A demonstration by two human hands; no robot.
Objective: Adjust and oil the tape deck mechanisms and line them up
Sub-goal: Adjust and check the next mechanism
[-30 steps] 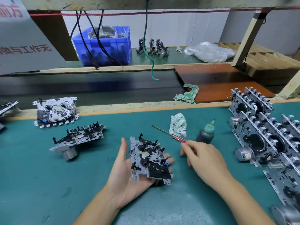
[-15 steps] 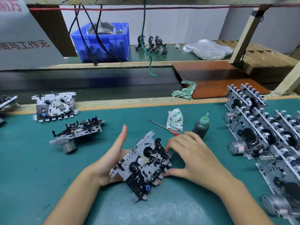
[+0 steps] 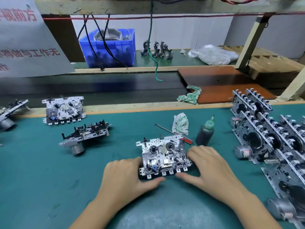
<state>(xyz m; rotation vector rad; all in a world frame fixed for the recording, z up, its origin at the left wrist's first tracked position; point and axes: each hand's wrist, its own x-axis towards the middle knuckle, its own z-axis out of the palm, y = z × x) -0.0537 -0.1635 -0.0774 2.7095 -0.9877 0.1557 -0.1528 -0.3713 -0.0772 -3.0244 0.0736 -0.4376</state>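
You had the tape deck mechanism (image 3: 163,157) lying flat on the green tabletop (image 3: 41,171), face up, near the front edge and between your two hands. Your left hand (image 3: 127,177) rested against its left side and your right hand (image 3: 212,166) against its right, thumbs under the near edge; the fingers were mostly straight and relaxed, pressing and steadying rather than clamped round it.

The biggest risk I judged was the packed stack of finished mechanisms (image 3: 270,138) on your right: a wide sweep of the right arm could have knocked them out of line. Next was the oil bottle (image 3: 205,133), standing upright just behind your right hand (tall, narrow, easy to tip), so a careless reach could have spilled oil on the mat. The screwdriver (image 3: 166,128) lay touching or just behind the mechanism's far edge, and sliding the mechanism back could have pushed it away. Small levers and springs on the face could also have bent under hard pressure.

Counted: the stack at right was too crowded to number; four loose mechanisms, namely yours, two (image 3: 63,109) (image 3: 85,134) at left, and one cut off by the left edge; two rags (image 3: 180,123) (image 3: 189,95); one bottle; one screwdriver; one blue bin (image 3: 109,50).
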